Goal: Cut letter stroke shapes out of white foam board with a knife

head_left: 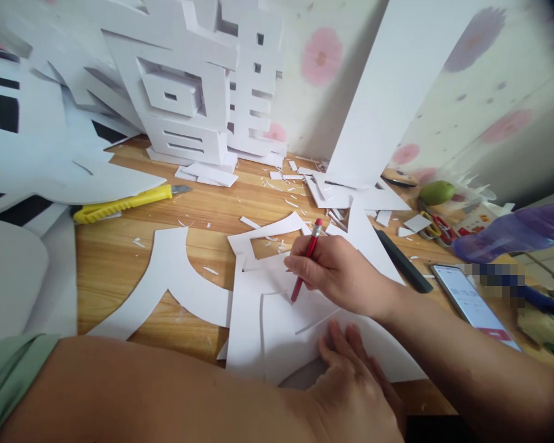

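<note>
While your right hand (pixel 337 271) has its grip clamped on a slim red pencil (pixel 311 247) with a pink eraser, the pencil's tip is down at the layered, flat white cut-out sheets (pixel 244 338) before you on the brown wooden desk (pixel 115 264). Your left hand (pixel 351 381) rests on those sheets, fingers extended and slightly apart. Left of them lies a forked, curved white cut-out (pixel 168 258), and beyond it a yellow-handled utility knife (pixel 124 203).
</note>
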Demonstrator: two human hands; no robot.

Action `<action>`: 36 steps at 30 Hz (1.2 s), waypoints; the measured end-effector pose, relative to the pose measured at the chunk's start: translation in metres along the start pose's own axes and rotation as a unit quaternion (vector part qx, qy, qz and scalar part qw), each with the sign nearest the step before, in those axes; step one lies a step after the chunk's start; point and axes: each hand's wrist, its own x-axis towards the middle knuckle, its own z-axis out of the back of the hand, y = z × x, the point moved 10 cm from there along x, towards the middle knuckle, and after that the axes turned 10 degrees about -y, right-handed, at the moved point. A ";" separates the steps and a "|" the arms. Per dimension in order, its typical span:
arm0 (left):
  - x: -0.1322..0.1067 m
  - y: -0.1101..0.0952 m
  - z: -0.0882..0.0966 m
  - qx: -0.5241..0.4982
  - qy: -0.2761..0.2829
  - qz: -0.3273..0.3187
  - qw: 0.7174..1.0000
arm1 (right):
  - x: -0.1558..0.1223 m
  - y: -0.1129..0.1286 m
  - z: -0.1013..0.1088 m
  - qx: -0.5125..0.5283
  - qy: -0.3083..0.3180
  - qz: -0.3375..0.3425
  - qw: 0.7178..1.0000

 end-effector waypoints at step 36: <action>0.004 -0.010 -0.016 0.084 0.030 0.038 0.995 | 0.010 0.012 0.001 0.014 -0.024 0.034 0.999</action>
